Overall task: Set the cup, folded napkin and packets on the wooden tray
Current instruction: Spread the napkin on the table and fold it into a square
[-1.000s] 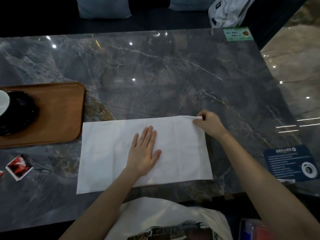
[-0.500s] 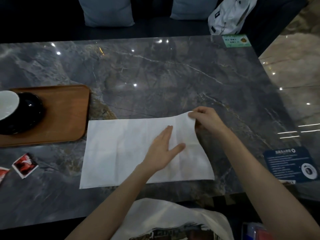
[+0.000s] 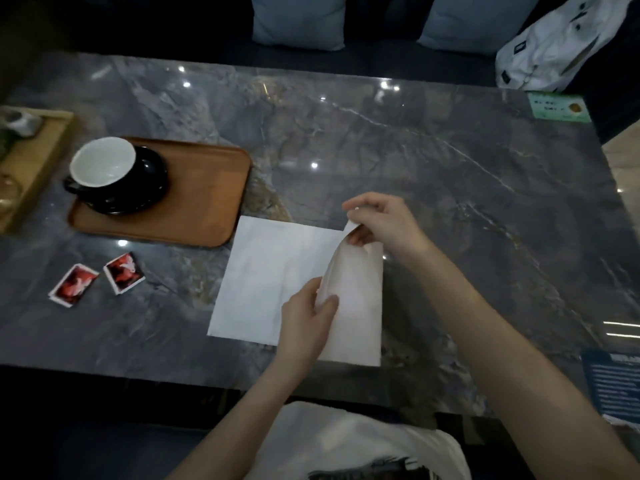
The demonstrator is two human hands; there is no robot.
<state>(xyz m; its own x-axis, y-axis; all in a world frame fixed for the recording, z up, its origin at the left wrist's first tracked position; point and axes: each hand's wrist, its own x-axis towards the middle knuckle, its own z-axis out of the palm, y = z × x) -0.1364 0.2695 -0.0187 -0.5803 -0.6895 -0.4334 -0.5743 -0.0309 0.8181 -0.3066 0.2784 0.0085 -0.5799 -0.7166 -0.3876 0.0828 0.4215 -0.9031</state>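
While the right hand [image 3: 381, 223] pinches the napkin [image 3: 277, 271] corner at frame centre, left hand [image 3: 308, 320] fingers grip its raised fold on the table [image 3: 415, 150].

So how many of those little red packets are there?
2. Both lie on the table, in front of the tray: one packet on the left, the other just right of it. None seem hidden.

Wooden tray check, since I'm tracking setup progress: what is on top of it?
On the brown wooden tray a white-lined black cup sits on a black saucer. The tray surface beneath the saucer is hidden.
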